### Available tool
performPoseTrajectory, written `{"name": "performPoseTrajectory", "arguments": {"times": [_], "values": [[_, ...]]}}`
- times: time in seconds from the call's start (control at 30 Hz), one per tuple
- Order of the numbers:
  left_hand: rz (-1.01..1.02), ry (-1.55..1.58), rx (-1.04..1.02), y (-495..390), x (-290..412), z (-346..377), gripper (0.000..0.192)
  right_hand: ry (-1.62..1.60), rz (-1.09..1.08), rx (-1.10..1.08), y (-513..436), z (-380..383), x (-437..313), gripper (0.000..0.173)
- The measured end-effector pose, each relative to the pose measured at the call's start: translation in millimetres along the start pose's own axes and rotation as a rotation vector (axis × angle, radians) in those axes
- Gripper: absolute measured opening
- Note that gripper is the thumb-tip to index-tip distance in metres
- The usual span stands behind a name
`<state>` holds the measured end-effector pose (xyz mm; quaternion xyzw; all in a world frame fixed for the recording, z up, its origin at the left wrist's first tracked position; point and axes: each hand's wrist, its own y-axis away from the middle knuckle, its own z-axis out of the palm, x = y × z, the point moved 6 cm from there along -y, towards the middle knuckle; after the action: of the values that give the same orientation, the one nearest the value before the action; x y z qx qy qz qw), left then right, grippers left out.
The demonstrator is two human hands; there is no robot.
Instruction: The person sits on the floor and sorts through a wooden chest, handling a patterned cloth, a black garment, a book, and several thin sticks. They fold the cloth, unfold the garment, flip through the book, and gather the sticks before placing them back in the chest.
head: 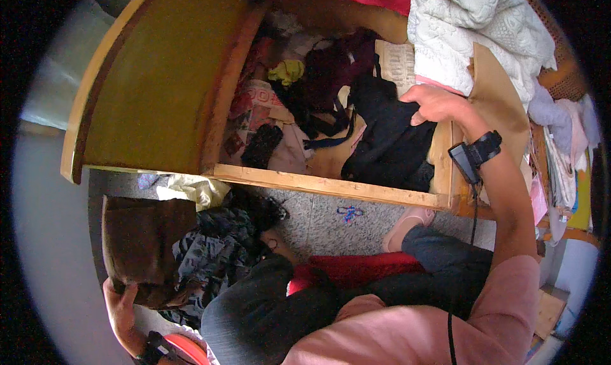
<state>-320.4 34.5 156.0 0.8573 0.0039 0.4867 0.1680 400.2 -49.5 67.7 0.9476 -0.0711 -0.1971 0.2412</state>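
My left hand (121,305), low at the left, holds the near end of a folded dark brown cloth (148,236). The cloth lies against a heap of black-and-grey patterned fabric (210,250) beside my knee. Over the right side of an open wooden bed-base compartment (329,186), my right hand (439,105) grips the edge of a black garment (391,131); its fingertips are partly hidden. Within the compartment, a dark purple garment (341,64) with straps lies left of the black one, along with a yellow-green crumpled cloth (286,72) and a small black knitted piece (262,145).
A raised wooden panel (157,88) stands on the left. A white quilt (477,35) and a brown cardboard sheet (501,93) border the right side. On the speckled floor lie a blue-and-red tied cord (351,213) and pale yellow cloth (191,189). Stacked fabrics (561,140) sit far right.
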Motion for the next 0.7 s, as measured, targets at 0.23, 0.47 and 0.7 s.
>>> {"name": "performPoseTrajectory", "arguments": {"times": [0.23,0.47,0.7], "values": [[-0.025,-0.466,0.16,-55,-42,23,0.053,-0.347,-0.156,-0.011,17,-30,6,0.043],[0.163,-0.118,-0.391,-60,44,99,0.049,-0.828,-0.176,0.232,47,-68,-9,0.046],[0.323,-0.078,-0.736,-74,140,199,0.064,-1.019,-0.458,0.294,49,-108,-56,0.055]]}}
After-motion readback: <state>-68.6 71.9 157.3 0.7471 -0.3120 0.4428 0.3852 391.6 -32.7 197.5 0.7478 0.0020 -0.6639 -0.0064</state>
